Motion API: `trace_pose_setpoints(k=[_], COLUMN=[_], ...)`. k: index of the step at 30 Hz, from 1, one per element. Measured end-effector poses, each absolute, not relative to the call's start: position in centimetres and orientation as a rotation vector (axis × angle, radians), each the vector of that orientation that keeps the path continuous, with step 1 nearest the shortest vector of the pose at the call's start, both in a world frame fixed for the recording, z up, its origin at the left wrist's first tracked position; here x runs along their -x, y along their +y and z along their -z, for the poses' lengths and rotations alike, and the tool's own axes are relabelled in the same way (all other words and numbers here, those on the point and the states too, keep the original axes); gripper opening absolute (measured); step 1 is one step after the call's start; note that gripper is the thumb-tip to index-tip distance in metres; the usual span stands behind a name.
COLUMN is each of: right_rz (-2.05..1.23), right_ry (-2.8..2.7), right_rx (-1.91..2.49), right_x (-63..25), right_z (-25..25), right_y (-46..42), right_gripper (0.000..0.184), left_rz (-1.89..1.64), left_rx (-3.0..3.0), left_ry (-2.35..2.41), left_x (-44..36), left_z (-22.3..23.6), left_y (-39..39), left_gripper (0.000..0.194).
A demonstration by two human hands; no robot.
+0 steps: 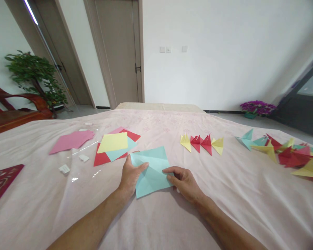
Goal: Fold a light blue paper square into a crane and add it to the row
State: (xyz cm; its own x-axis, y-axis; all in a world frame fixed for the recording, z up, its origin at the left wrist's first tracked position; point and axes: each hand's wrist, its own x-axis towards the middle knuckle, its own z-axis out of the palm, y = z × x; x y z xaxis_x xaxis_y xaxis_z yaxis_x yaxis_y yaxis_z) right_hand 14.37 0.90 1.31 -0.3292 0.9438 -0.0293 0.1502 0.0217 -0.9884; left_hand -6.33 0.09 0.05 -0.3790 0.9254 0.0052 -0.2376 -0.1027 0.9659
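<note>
A square sheet of light blue origami paper (153, 178) with faint crease lines is held just above the cloth, between my two hands. My left hand (131, 173) grips its left edge, thumb on top and fingers hidden underneath. At the right edge, my right hand (184, 180) pinches the sheet between thumb and index finger. Beyond my left hand lies a loose stack of square papers, with a yellow sheet (113, 142) on top and blue, red and pink ones under it. Past my right hand, yellow and red folded paper cranes (206, 144) stand in a row.
Pink paper sheets (71, 141) lie at the left by a clear plastic wrapper and white scraps (64, 169). A dark red printed item (5, 182) sits at the left edge. More folded cranes (293, 156) are heaped at the right. A pale pink cloth (146, 225) covers the table.
</note>
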Motion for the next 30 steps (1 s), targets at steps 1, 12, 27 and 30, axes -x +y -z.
trace_pose_setpoints(k=[1, 12, 27, 30], right_rz=[-1.382, -1.361, -1.458, -1.589], right_ry=[-1.575, -1.592, -1.474, -1.346], right_rx=[1.144, 1.140, 1.112, 1.087], right_x=[-14.38, -14.27, -14.03, -14.35], right_z=[-1.25, -1.02, -1.31, -1.74], right_y=[0.93, 0.99, 0.96, 1.03], right_gripper=[0.035, 0.030, 0.031, 0.031], left_rz=[-1.643, -1.653, -1.600, -1.567], left_rx=[-0.848, -0.850, -1.233, -1.286], left_ry=[1.250, 1.194, 1.548, 1.623], left_x=[6.27, 5.84, 6.34, 6.64], left_z=[-0.06, -0.09, 0.17, -0.04], left_y=[0.07, -0.08, 0.37, 0.49], left_gripper=[0.066, 0.069, 0.069, 0.058])
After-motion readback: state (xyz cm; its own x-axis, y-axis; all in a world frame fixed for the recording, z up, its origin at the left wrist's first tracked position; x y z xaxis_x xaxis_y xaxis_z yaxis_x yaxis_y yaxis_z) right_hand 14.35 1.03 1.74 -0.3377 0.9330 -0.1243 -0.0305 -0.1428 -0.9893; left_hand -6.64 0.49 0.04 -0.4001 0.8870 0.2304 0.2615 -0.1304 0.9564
